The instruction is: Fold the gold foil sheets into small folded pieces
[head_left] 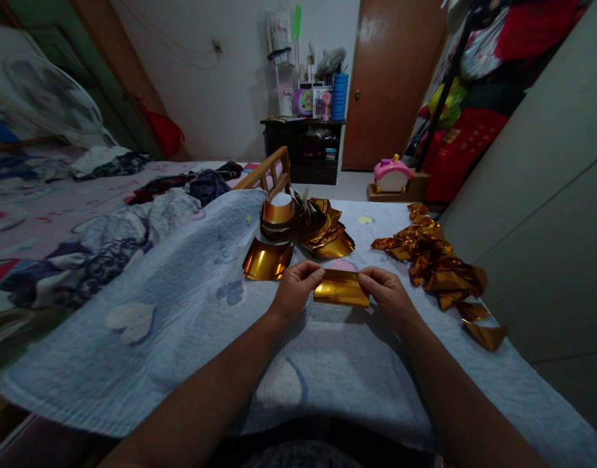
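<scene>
A shiny gold foil sheet (341, 289) is stretched between my two hands, above the pale blue blanket. My left hand (301, 284) pinches its left edge, thumb on top. At the right edge, my right hand (382, 288) pinches it the same way. The sheet bends over along its upper side. Just beyond my left hand lies a small stack of curved gold sheets (267, 259). Behind that is a bigger fanned pile of gold foil sheets (328, 234), with a curled piece (279, 209) standing at its left.
Crumpled gold foil (432, 253) trails along the right side of the blue blanket (191, 351). Clothes (147, 221) lie on the pink bed to the left. A wooden rail (274, 170) rises behind the pile. A pale cabinet (537, 247) borders the right side.
</scene>
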Motion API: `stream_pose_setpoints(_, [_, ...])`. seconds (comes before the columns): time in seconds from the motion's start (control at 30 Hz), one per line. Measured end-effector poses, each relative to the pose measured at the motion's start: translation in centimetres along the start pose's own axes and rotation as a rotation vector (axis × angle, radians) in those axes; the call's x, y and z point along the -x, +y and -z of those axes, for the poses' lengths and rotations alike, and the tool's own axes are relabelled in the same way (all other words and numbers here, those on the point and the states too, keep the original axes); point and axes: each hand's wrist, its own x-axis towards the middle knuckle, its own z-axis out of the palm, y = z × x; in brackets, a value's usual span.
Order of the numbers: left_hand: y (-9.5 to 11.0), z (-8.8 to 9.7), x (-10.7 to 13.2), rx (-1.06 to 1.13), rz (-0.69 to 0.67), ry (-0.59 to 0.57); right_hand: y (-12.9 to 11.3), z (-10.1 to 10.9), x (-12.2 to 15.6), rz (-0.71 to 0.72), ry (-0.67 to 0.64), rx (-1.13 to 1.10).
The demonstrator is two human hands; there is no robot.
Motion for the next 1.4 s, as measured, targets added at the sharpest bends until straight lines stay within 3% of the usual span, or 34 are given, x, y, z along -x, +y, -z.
stream_pose_setpoints(0.17, [-0.2, 0.1, -0.1, -0.027, 0.000, -0.003, 0.1, 0.0, 0.1, 0.002, -0.003, -0.004])
stream_pose_setpoints(0.33, [-0.8, 0.4, -0.5, -0.206, -0.045, 0.028, 0.2, -0.1, -0.2, 0.034, 0.028, 0.059])
stream_pose_setpoints(0.63, [-1.7, -0.1, -0.5, -0.671, -0.078, -0.053, 1.1, 0.2, -0.7, 0.077, 0.120, 0.687])
stream_pose_setpoints(0.93, [-1.9, -0.5, -0.6, -1.104, -0.142, -0.117, 1.9, 0.4, -1.3, 0.090, 0.104, 1.013])
stream_pose_setpoints(1.13, [-1.7, -0.6, -0.6, -1.145, -0.111, -0.123, 1.9, -0.1, -1.4, 0.054, 0.099, 1.173])
stream_pose_setpoints(1.27, [-1.9, -0.4, -1.0, -1.126, -0.194, -0.121, 1.7, -0.4, -1.3, 0.048, 0.108, 1.203])
stream_pose_setpoints(1.4, [-2.1, 0.0, -1.4, -1.063, -0.274, -0.282, 1.8, -0.4, -1.3, 0.049, 0.137, 1.199])
